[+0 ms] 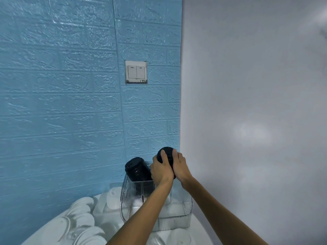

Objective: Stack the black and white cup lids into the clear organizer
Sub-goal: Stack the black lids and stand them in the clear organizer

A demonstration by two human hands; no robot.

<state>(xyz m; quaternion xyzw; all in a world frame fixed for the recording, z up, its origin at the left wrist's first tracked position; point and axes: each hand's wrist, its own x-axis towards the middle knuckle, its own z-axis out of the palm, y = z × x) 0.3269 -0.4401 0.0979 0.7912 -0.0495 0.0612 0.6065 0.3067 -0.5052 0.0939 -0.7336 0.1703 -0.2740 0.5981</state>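
Note:
A stack of black cup lids (pixel 167 154) is held over the right side of the clear ribbed organizer (pixel 184 204). My left hand (pixel 161 169) grips the stack from the left and my right hand (pixel 180 166) grips it from the right. A second stack of black lids (pixel 137 169) leans in the organizer's left compartment, rising above its rim. White lids (pixel 81 212) lie in loose stacks on the white table (pixel 53 228) to the left of the organizer. The lower end of the held stack is hidden by my hands.
The organizer stands in a corner, with a blue brick-pattern wall (pixel 62 103) behind and a grey wall (pixel 256 103) to the right. A light switch (pixel 136 72) is on the blue wall. More white lids (pixel 178 236) lie in front of the organizer.

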